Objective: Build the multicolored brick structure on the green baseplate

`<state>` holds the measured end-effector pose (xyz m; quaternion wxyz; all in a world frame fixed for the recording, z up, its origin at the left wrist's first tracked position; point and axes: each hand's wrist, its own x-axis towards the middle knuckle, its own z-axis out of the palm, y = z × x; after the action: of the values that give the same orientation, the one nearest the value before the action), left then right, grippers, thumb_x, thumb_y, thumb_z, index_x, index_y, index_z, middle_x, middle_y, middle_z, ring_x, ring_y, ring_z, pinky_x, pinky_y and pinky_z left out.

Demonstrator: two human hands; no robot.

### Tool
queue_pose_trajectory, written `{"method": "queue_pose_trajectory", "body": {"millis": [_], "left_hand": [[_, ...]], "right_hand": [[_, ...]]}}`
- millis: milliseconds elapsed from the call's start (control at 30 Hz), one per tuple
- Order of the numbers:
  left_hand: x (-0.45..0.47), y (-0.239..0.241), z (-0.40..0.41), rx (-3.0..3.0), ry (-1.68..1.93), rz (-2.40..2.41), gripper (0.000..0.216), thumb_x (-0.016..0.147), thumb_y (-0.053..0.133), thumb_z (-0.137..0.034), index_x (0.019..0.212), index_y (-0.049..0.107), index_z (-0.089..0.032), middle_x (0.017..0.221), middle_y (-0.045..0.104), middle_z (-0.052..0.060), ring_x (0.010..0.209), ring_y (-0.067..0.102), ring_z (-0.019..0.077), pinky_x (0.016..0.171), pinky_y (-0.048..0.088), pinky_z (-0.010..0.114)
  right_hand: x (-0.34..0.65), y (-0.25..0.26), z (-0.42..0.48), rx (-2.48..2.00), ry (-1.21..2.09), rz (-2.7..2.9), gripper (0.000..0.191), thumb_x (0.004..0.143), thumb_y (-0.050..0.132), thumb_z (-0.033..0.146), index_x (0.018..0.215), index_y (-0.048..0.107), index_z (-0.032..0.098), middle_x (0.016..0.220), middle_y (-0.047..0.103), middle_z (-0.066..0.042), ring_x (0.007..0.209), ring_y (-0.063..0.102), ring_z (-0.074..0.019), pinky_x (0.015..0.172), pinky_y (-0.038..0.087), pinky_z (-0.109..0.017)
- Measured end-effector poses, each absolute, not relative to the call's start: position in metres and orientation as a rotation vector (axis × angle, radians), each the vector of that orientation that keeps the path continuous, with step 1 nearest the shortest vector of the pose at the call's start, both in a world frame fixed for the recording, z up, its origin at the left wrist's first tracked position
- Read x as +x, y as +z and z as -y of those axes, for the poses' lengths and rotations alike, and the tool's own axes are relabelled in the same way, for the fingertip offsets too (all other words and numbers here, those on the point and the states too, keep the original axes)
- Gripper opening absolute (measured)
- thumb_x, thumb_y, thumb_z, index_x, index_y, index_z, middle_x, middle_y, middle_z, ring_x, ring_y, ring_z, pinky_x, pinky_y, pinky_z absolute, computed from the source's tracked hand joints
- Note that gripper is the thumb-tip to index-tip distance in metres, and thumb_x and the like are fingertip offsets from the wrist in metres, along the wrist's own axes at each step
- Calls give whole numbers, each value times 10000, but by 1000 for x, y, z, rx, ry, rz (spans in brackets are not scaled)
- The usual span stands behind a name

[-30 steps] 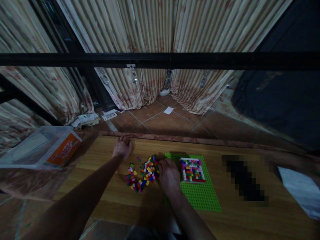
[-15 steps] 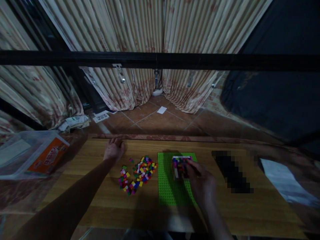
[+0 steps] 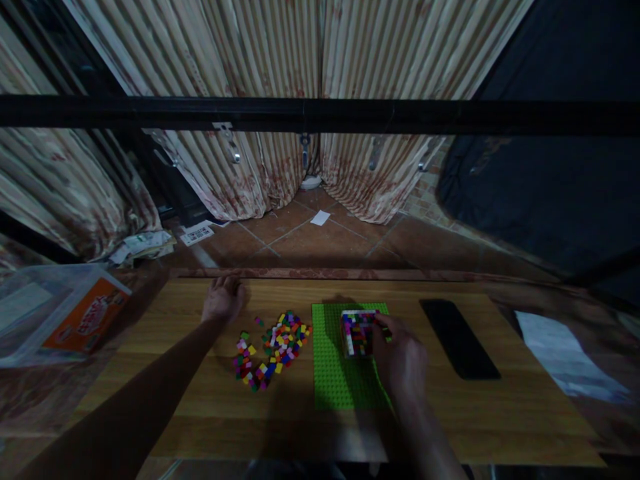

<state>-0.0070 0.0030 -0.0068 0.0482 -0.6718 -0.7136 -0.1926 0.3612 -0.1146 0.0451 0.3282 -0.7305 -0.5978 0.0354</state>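
My right hand (image 3: 400, 353) is at the right side of a small box-like build of toy bricks (image 3: 352, 340), its fingers drawn together at the upper right corner. Whether a loose brick sits between the fingertips is hidden. The build has walls of mixed colours with white along the top and left, and it stands on a green studded baseplate (image 3: 330, 387). My left hand (image 3: 223, 300) rests palm down near the table's far edge, holding nothing. Between the left hand and the baseplate lies a scattered pile of small coloured bricks (image 3: 285, 340).
A black phone-like slab (image 3: 460, 340) lies on the wooden table (image 3: 220, 427) to the right. Past the right edge is a white paper sheet (image 3: 565, 353). At the left stands a clear plastic bin (image 3: 30, 347) with an orange label. A dark bar (image 3: 350, 117) crosses above the floor.
The view has shifted slightly. My right hand stays at the build's right side, its fingertips a little nearer the upper right corner. The left hand keeps its place on the table.
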Motion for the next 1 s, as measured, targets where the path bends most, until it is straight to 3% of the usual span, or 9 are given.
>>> {"method": "queue_pose_trajectory", "body": {"millis": [300,1000], "left_hand": [[-7,-8,-4,-2062,-633,2147,350,861,393,-364,1072,602,-178,1151,612,112,1151,508,267,1060,373,420],[-4,-4,-1,-2056,-609,2205,355,859,404,-360,1092,600,-179,1155,605,119,1178,494,277,1036,393,429]], "right_hand": [[362,41,109,-1870,124,1569,338,869,421,290,920,734,176,877,727,-98,761,657,-210,705,472,-313],[360,41,115,-1848,171,1355,387,885,439,375,997,719,132,953,756,-133,793,706,-252,697,509,-335]]}}
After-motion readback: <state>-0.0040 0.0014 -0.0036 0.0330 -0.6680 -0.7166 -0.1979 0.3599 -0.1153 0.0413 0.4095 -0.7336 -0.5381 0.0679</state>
